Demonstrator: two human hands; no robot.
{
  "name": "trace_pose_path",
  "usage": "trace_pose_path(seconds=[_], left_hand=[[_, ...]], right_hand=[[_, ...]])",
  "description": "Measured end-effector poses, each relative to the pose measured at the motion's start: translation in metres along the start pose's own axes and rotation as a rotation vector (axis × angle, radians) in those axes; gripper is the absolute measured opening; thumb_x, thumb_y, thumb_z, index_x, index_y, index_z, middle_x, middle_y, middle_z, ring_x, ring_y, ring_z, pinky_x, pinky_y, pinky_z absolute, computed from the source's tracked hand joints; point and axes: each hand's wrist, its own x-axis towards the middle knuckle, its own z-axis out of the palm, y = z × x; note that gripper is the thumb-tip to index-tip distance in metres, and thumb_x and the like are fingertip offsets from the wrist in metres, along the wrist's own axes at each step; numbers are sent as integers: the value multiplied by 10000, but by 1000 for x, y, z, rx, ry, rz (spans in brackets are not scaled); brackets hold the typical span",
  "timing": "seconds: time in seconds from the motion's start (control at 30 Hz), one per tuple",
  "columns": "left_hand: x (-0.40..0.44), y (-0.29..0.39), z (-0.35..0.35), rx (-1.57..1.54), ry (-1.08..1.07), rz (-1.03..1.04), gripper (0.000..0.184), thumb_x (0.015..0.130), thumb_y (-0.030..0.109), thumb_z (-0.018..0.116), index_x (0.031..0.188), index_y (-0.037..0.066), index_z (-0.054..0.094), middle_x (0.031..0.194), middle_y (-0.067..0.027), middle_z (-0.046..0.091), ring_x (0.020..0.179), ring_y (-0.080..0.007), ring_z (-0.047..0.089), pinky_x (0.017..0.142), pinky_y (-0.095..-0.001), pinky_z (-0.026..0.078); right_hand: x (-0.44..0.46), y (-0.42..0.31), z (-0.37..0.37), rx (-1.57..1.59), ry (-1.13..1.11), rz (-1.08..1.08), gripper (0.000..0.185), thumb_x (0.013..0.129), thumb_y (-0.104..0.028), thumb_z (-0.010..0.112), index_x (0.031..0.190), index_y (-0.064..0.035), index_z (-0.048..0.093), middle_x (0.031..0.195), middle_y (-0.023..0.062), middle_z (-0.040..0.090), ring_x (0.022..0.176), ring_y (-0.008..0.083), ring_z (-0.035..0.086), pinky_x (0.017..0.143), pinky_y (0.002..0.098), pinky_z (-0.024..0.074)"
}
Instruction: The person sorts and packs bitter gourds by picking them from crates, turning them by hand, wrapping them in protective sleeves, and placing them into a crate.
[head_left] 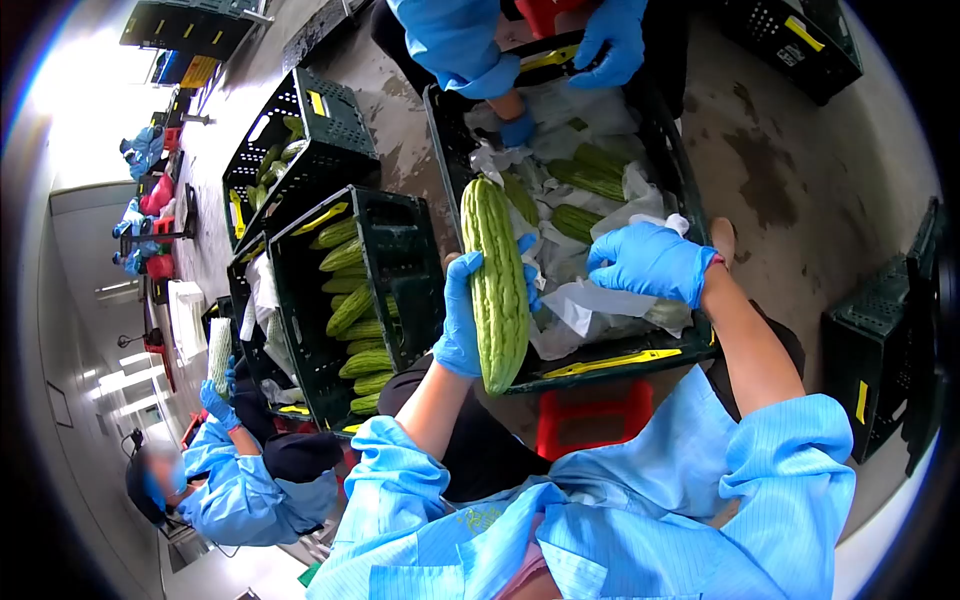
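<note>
My left hand (pixel 462 318), in a blue glove, is wrapped round a large pale-green bitter melon (pixel 494 290), held upright over the near left edge of a dark green crate (pixel 684 170). My right hand (pixel 648 264), also gloved in blue, is curled closed above the crate. Crumpled white wrapping (pixel 668 223) pokes out beside its knuckles; the palm side is hidden. Inside the crate, several bitter melons (pixel 590 175) lie among translucent plastic sheets (pixel 580 310).
A co-worker's gloved hands (pixel 612 45) are at the crate's far side. To the left stands a crate of bitter melons (pixel 350 305), with another crate (pixel 340 130) behind it. A seated person (pixel 250 490) holds a pale wrapped item (pixel 219 355). Dark crates (pixel 865 340) stand at right.
</note>
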Motion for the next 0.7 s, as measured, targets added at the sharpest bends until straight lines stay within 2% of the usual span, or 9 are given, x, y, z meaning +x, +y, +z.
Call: trace_pose_path(seconds=[0.07,0.17,0.2,0.3,0.43,0.53,0.57,0.6,0.7], left_hand=[[1,-1,3,-70,-14,-40,783,822,491,567,1406,-10,419,967,-110,626,813,-208,616,761,-344,520],[1,-7,5,-28,-67,-85,800,800,495,581,1412,5,421,983,-127,625,790,-220,618,743,-352,525],[2,-10,3,-12,-108,-107,817,781,492,591,1426,24,414,994,-144,624,784,-226,619,720,-360,530],[-1,-21,6,-82,-146,-231,846,777,506,603,1420,-11,415,984,-158,622,792,-237,616,672,-370,529],[-1,-30,5,-69,-277,-421,935,778,572,592,1424,-67,372,880,-173,612,671,-241,596,558,-350,487],[4,-36,-13,-313,-447,-600,1056,768,645,577,1470,-84,277,872,-197,608,642,-260,596,548,-356,479],[6,-37,-16,-275,-515,-549,1069,763,654,577,1468,-90,276,854,-194,605,631,-258,590,540,-356,472],[8,-37,-15,-237,-584,-497,1082,758,664,577,1466,-96,275,837,-190,602,621,-257,583,532,-357,464],[4,-33,-10,-168,-573,-445,1080,762,674,582,1441,-119,304,796,-178,590,593,-249,559,502,-346,446]], right_hand=[[4,-1,5,-206,13,83,385,855,-296,637,1157,-58,654,1024,178,674,950,352,645,843,404,506],[12,10,13,-249,341,129,488,846,-304,670,1267,-74,581,1011,189,662,974,355,633,853,428,497],[9,2,4,-261,360,182,627,831,-270,697,1391,-98,471,1154,204,629,1034,355,613,905,430,491],[7,-4,-3,-221,602,85,723,813,-197,715,1457,-126,395,1328,190,542,1111,362,578,955,427,483],[3,-14,-9,-329,523,-385,908,749,-79,753,1521,-165,283,1499,148,387,1187,375,535,1004,417,471],[2,-4,0,60,413,-390,1012,740,-19,746,1555,-191,172,1522,132,370,1211,348,535,1042,414,454],[0,-1,-1,200,378,-399,1029,741,-2,741,1561,-195,149,1522,132,372,1215,339,538,1047,410,452],[-5,-5,-2,413,389,-463,1066,752,38,729,1571,-199,88,1501,127,407,1224,246,540,1062,380,437],[-8,4,-3,798,233,-247,1063,774,77,693,1574,-202,51,1471,116,441,1228,170,509,1067,349,421]])
